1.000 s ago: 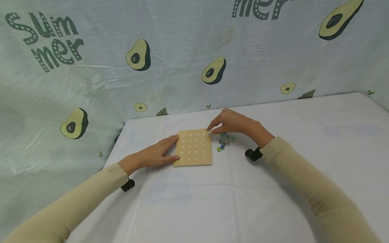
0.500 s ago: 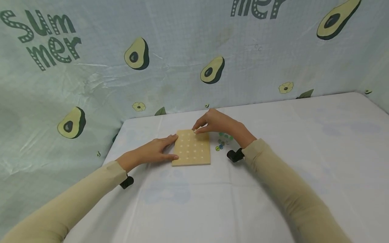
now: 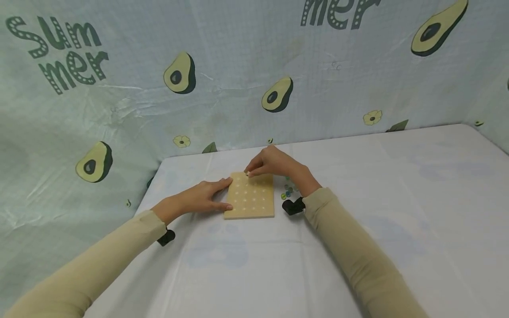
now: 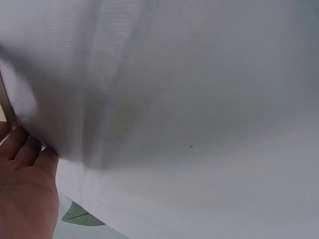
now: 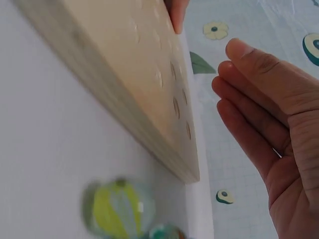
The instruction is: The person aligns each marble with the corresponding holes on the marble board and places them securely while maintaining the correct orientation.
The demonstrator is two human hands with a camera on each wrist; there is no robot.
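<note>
Steadying wooden board with flat, relaxed left hand; right hand pinching something small, likely a marble, over far holes; best lowered gently.

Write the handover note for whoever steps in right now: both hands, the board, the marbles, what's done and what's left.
Left hand: flat on the white table, fingers against the left edge of the tan wooden board with rows of round holes, steadying it.
Right hand: over the board's far edge, fingers pinched together; something small and pale seems to sit between them, too small to name.
Small glass marbles, green and blue: loose cluster on the table just right of the board.
Done: no marble visible in any hole.
Left: visible holes unfilled; cluster untouched.
</note>
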